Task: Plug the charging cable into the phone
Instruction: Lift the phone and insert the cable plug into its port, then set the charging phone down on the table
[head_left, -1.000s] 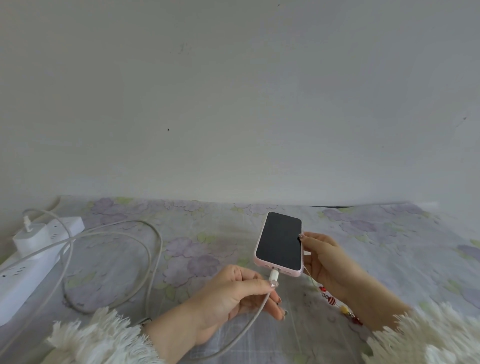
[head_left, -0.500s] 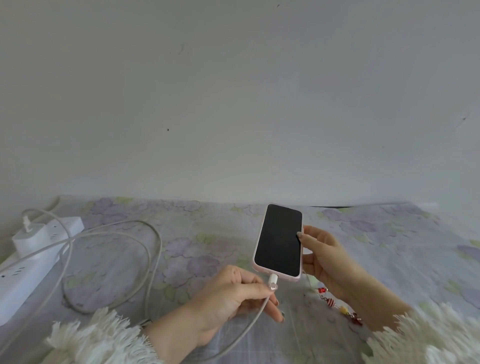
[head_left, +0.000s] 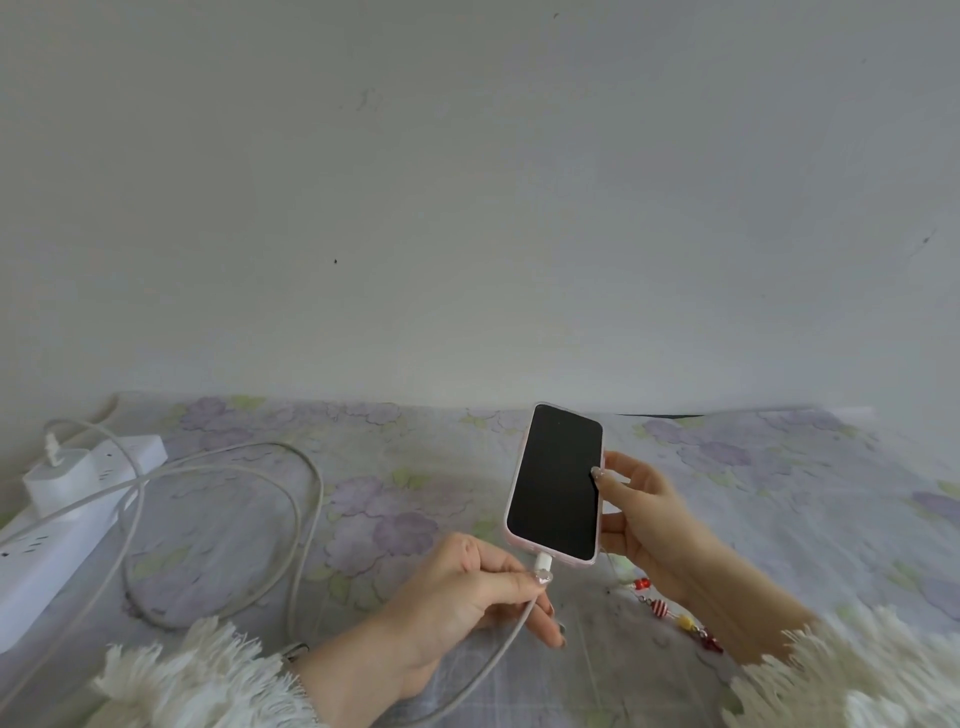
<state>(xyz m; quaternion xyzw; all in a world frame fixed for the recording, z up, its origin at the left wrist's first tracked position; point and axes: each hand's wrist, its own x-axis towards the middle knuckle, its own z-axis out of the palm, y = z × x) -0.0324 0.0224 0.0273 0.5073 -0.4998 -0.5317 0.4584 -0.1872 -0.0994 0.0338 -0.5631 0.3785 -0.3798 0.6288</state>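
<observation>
Left hand (head_left: 457, 592) pinches the white cable plug (head_left: 543, 562), seated at the bottom edge of the phone (head_left: 556, 480). Right hand (head_left: 644, 514) grips the phone's side, raised above the floral cloth (head_left: 389, 467).

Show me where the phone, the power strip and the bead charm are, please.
phone (head_left: 556, 483): head view, middle of its dark screen.
power strip (head_left: 57, 551): head view, its white top face.
bead charm (head_left: 660, 608): head view, the red striped bead.

Left hand (head_left: 457, 587) pinched closed, thumb forward; right hand (head_left: 644, 514) cupped, fingers curled, raised.
</observation>
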